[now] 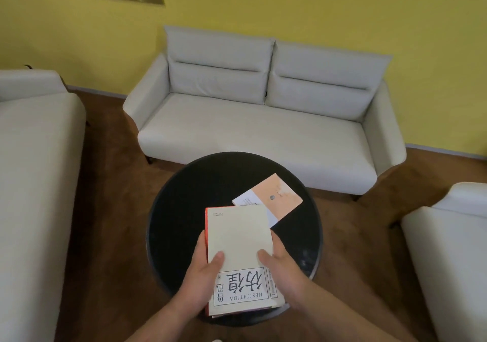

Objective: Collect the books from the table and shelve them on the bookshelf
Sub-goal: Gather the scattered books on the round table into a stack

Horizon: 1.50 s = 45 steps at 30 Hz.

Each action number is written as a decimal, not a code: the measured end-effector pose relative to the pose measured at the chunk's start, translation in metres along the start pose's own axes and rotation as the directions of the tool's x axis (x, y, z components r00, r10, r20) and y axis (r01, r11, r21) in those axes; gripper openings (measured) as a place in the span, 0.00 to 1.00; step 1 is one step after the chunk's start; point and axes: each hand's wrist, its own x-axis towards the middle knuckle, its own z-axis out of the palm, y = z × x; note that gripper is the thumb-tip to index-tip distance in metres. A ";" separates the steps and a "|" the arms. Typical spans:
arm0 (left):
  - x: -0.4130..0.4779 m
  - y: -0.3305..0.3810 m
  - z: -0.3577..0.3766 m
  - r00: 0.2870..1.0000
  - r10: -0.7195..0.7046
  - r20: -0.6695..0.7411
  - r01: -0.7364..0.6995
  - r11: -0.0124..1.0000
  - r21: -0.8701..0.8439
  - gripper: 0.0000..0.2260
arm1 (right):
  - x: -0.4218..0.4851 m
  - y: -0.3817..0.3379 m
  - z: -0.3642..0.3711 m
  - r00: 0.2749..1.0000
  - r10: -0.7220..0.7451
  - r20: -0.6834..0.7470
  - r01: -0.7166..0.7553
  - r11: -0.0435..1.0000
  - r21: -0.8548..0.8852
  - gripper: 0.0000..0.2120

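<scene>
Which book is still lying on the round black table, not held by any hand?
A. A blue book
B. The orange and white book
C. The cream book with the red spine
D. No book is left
B: the orange and white book lies alone on the table, while the left hand and the right hand hold the cream book.

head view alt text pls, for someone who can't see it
Two bare hands, left hand and right hand, grip a cream book stacked on a red-edged one over a round black table. A peach-and-white book lies behind it, with a pale grey sofa against a yellow wall beyond.
</scene>
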 end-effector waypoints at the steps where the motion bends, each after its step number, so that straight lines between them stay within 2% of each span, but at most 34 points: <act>1: 0.002 -0.002 -0.001 1.000 -0.004 -0.006 0.004 1.000 0.010 0.25 | -0.001 0.001 -0.001 1.000 -0.006 -0.008 0.006 1.000 0.008 0.24; 6: 0.010 -0.007 -0.006 0.999 -0.037 -0.012 0.038 0.997 0.070 0.30 | -0.003 0.001 -0.003 1.000 -0.006 -0.010 0.007 0.991 0.133 0.23; 9: 0.008 -0.003 -0.008 0.999 0.008 0.035 -0.012 0.990 0.137 0.32 | 0.001 0.006 -0.003 1.000 -0.019 -0.017 0.022 0.982 0.189 0.23; 10: 0.009 0.001 -0.007 1.000 0.013 0.023 -0.017 0.984 0.176 0.35 | 0.002 0.010 -0.003 1.000 -0.026 -0.014 0.029 0.977 0.209 0.23; 12: 0.017 0.012 -0.002 0.993 0.050 -0.111 -0.008 0.937 0.348 0.40 | 0.004 0.014 -0.005 0.999 -0.021 -0.025 0.027 0.970 0.242 0.22; 13: 0.023 0.021 0.001 0.975 0.118 -0.186 -0.017 0.883 0.469 0.41 | 0.007 0.015 -0.007 0.999 -0.003 -0.037 0.013 0.963 0.270 0.21; 14: 0.029 0.030 0.005 0.952 0.233 -0.198 -0.069 0.795 0.603 0.40 | 0.009 0.016 -0.009 0.999 0.003 -0.040 0.009 0.953 0.302 0.21; 16: 0.043 0.044 0.019 0.905 0.425 -0.016 -0.236 0.532 0.813 0.34 | 0.017 0.016 -0.017 0.999 -0.010 -0.050 0.025 0.954 0.300 0.23; 18: 0.059 0.052 0.036 0.892 0.419 0.167 -0.316 0.317 0.894 0.30 | 0.025 0.011 -0.025 0.997 0.010 -0.070 0.006 0.974 0.228 0.20; 21: 0.076 0.056 0.049 0.919 0.343 0.195 -0.268 0.181 0.946 0.30 | 0.042 0.006 -0.046 0.999 0.006 -0.037 -0.001 0.990 0.142 0.12; 24: 0.078 0.050 0.047 0.927 0.340 0.158 -0.226 0.171 0.959 0.35 | 0.075 0.000 -0.075 0.997 0.064 -0.052 -0.057 0.992 0.116 0.08; 26: 0.078 0.047 0.047 0.929 0.345 0.134 -0.208 0.186 0.960 0.35 | 0.113 0.000 -0.099 0.985 0.036 -0.166 -0.053 0.994 -0.096 0.07; 27: 0.078 0.047 0.048 0.934 0.336 0.121 -0.196 0.198 0.961 0.35 | 0.134 0.001 -0.109 0.975 0.004 -0.223 -0.059 0.969 -0.240 0.10; 30: 0.079 0.047 0.052 0.949 0.303 0.093 -0.166 0.224 0.960 0.34 | 0.194 0.007 -0.133 0.959 -0.073 -0.275 -0.096 0.828 -0.553 0.22; 32: 0.079 0.047 0.051 0.952 0.296 0.081 -0.156 0.239 0.958 0.34 | 0.231 0.012 -0.142 0.959 -0.143 -0.246 -0.082 0.686 -0.723 0.22; 34: 0.079 0.047 0.050 0.949 0.308 0.069 -0.152 0.253 0.955 0.33 | 0.257 0.017 -0.147 0.970 -0.134 -0.201 -0.091 0.568 -0.818 0.20; 36: 0.078 0.048 0.051 0.952 0.299 0.069 -0.152 0.264 0.952 0.32 | 0.269 0.024 -0.150 0.982 -0.093 -0.166 -0.098 0.499 -0.861 0.18; 38: 0.077 0.049 0.051 0.952 0.298 0.069 -0.152 0.264 0.953 0.32 | 0.263 0.028 -0.152 0.975 -0.110 -0.196 -0.121 0.476 -0.871 0.22; 41: 0.076 0.049 0.050 0.946 0.318 0.065 -0.153 0.259 0.954 0.30 | 0.252 0.032 -0.155 0.933 -0.100 -0.345 -0.241 0.540 -0.807 0.31; 43: 0.076 0.048 0.050 0.942 0.330 0.070 -0.160 0.254 0.954 0.31 | 0.245 0.034 -0.156 0.889 -0.013 -0.457 -0.355 0.610 -0.708 0.41; 45: 0.075 0.048 0.049 0.942 0.327 0.073 -0.162 0.254 0.954 0.32 | 0.237 0.033 -0.159 0.849 0.076 -0.523 -0.446 0.633 -0.633 0.48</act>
